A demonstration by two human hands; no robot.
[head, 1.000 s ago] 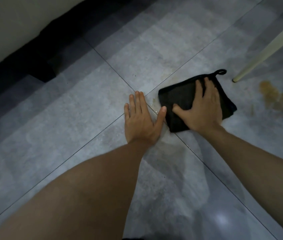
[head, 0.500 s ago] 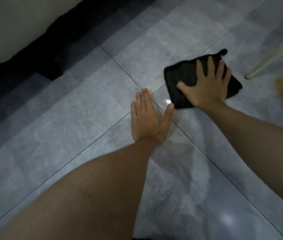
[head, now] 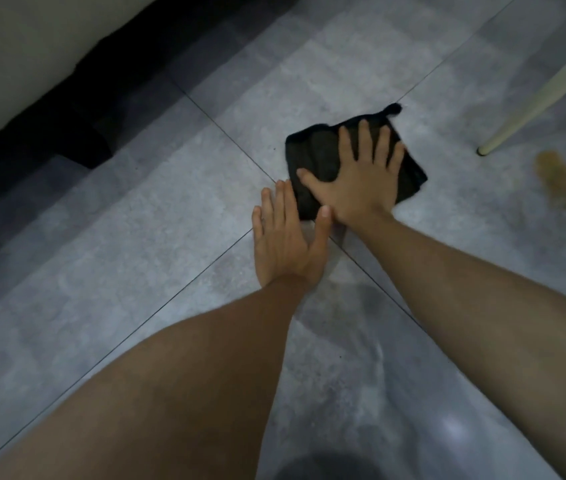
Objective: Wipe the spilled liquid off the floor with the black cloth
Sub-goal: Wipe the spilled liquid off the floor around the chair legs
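Note:
The black cloth (head: 312, 157) lies flat on the grey tiled floor (head: 136, 237) just beyond a tile joint crossing, its hanging loop pointing away from me. My right hand (head: 361, 178) presses down on it with the fingers spread, covering most of its right half. My left hand (head: 285, 244) rests flat on the floor beside the cloth's near left edge, fingers together, thumb tip touching the right hand's heel. A brown puddle of spilled liquid (head: 558, 174) sits at the right, apart from the cloth. A faint wet smear (head: 354, 296) shows between my forearms.
A slim cream furniture leg (head: 534, 98) slants down to the floor just left of the brown puddle. At the upper left stands a pale piece of furniture (head: 15, 46) with a dark gap and black foot (head: 80, 147) beneath it.
The right hand pushed the cloth away from me, then slid it back left toward the left hand. The left hand has stayed planted on the floor.

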